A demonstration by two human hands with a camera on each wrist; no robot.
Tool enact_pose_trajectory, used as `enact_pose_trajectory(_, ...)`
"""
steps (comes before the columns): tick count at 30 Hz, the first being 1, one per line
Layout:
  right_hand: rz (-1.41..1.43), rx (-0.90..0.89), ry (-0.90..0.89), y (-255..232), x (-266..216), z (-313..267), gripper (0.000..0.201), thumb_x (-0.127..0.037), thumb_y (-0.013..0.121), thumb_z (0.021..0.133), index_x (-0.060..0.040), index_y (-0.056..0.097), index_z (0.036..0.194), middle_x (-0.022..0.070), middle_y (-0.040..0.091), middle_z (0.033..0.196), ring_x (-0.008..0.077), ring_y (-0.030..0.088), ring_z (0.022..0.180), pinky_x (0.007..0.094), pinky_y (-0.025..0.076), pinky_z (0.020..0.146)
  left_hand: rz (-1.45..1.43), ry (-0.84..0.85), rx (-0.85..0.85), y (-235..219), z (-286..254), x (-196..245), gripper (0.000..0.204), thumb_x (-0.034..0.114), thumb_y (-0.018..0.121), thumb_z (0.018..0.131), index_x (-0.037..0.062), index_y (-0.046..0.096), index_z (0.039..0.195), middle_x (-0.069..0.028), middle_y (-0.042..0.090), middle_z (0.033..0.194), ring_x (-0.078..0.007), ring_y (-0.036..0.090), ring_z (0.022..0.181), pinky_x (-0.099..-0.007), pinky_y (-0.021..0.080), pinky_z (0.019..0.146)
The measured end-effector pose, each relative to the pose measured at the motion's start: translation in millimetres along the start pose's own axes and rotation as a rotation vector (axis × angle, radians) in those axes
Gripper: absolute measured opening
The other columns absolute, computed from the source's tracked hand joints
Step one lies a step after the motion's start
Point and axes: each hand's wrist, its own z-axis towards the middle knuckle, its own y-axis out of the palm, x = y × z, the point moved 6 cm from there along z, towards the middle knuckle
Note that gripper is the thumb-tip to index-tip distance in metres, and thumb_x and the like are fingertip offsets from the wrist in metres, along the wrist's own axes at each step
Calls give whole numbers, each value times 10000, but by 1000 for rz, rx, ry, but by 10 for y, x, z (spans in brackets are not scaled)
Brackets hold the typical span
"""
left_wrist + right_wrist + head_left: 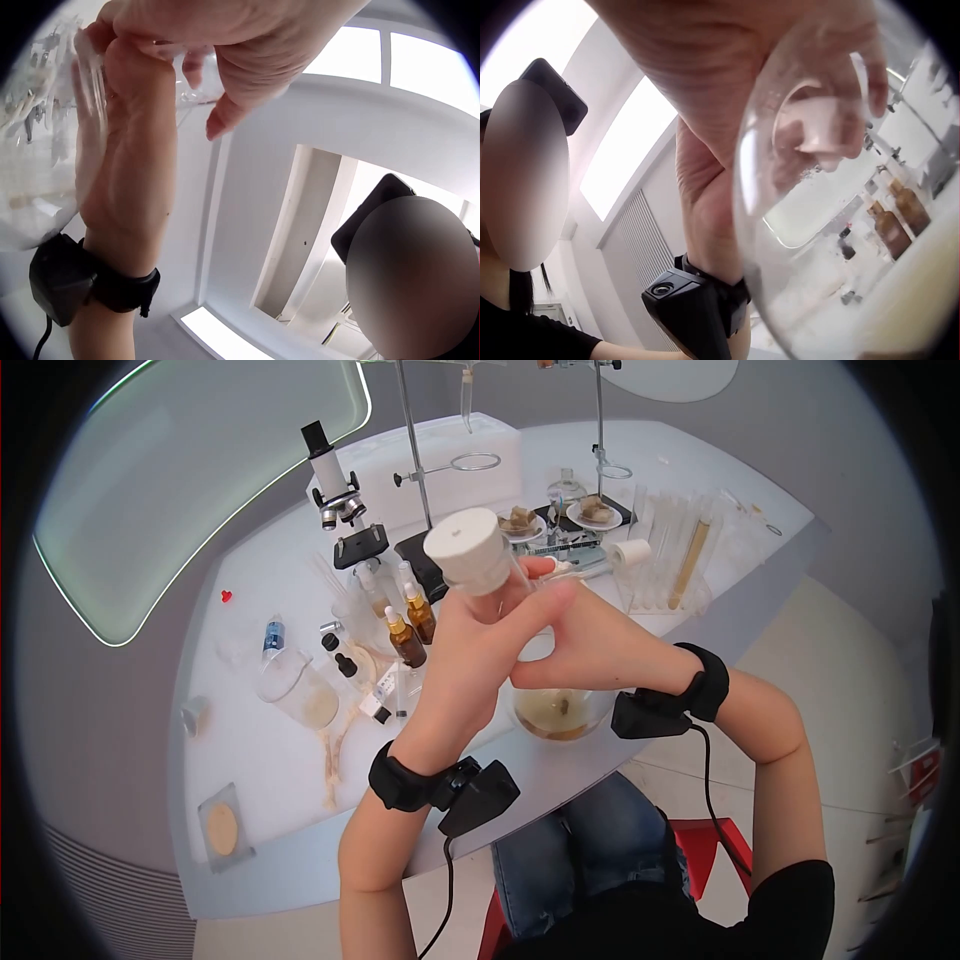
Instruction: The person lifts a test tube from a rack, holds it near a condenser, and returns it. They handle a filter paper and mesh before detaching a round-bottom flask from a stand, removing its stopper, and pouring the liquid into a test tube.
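Observation:
A clear glass flask [563, 712] with a white cap [466, 550] is held in front of the body, over the table's near edge. Cloudy yellowish liquid and darker brown matter lie in its rounded bottom. My left hand [470, 655] grips the neck just below the cap, its thumb reaching across toward the other hand. Lower on the neck, my right hand [600, 640] curls round the glass and meets the left. In the right wrist view the flask's curved wall [765, 247] fills much of the right side. The hands hide most of the neck.
Amber dropper bottles [405, 638] and a beaker [303, 695] stand left of the flask. Farther back are a microscope [340, 500], a ring stand [415, 450] and small plates of brown cubes [594, 512]. A test tube rack [650, 605] stands at the right.

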Motion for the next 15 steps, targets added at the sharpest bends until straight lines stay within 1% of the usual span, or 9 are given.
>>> enact_pose_trajectory(1, 0, 2, -3, -19, 10, -9, 266, -171, 643, 615, 8, 526, 774, 96, 562, 720, 221, 556, 697, 307, 434, 644, 2, 2, -1, -5, -4, 20, 315, 202, 635, 767, 50, 498, 1006, -90, 527, 1041, -104, 484, 741, -243, 386, 689)
enact_pose_trajectory(3, -13, -66, 36, -13, 57, -35, 240, -157, 637, 606, 11, 526, 736, 93, 566, 691, 213, 562, 696, 301, 434, 643, 29, 229, 39, -50, -31, 210, 429, 174, 607, 732, 35, 455, 1108, -130, 493, 1137, -173, 501, 945, -297, 378, 855)
enact_pose_trajectory(4, -13, -66, 37, -26, 49, -48, 240, -157, 637, 606, 11, 526, 736, 93, 566, 691, 213, 562, 696, 301, 434, 643, 28, 229, 39, -59, -25, 228, 429, 174, 607, 732, 35, 455, 1108, -130, 493, 1137, -173, 501, 945, -297, 378, 855)
enact_pose_trajectory(6, -18, -113, 109, -20, 44, -83, 219, -148, 629, 603, 10, 525, 713, 96, 572, 686, 199, 568, 699, 294, 436, 645, -18, 415, 47, -101, -33, 379, 530, 174, 581, 712, 28, 401, 1189, -152, 477, 1176, -227, 440, 1102, -336, 317, 955)
enact_pose_trajectory(7, -18, -114, 110, -15, 32, -99, 219, -148, 629, 603, 10, 525, 713, 96, 572, 686, 199, 568, 699, 294, 436, 645, -123, 406, -10, -121, -11, 424, 398, 80, 644, 714, 25, 472, 1068, -102, 539, 1053, -143, 527, 897, -275, 423, 797)
enact_pose_trajectory(8, -24, -141, 99, 10, 14, -120, 214, -153, 630, 610, 10, 524, 701, 96, 574, 689, 193, 568, 699, 292, 437, 648, -124, 405, -9, -179, -11, 423, 398, 80, 644, 714, 25, 472, 1068, -102, 539, 1053, -143, 527, 897, -275, 423, 797)
enact_pose_trajectory(10, -29, -168, 86, 45, -25, -146, 212, -157, 631, 616, 10, 523, 688, 96, 576, 692, 187, 569, 699, 289, 438, 651, 67, 474, -219, -120, -39, 435, 195, 56, 616, 727, 10, 548, 904, -87, 581, 923, -136, 542, 839, -264, 432, 760)
enact_pose_trajectory(11, -7, -201, 104, 78, -34, -156, 215, -166, 633, 627, 9, 524, 686, 93, 576, 689, 178, 568, 700, 287, 438, 661, 132, 500, -214, -108, -58, 456, 55, 39, 597, 732, 6, 564, 762, -76, 592, 800, -134, 549, 779, -261, 432, 726)
enact_pose_trajectory(15, 116, -303, 90, 205, -80, -169, 229, -194, 636, 660, 7, 530, 688, 82, 579, 680, 157, 564, 699, 280, 434, 685, -58, 467, -293, -108, -60, 456, 55, 34, 594, 728, 12, 549, 749, -79, 583, 751, -148, 552, 718, -266, 440, 676)
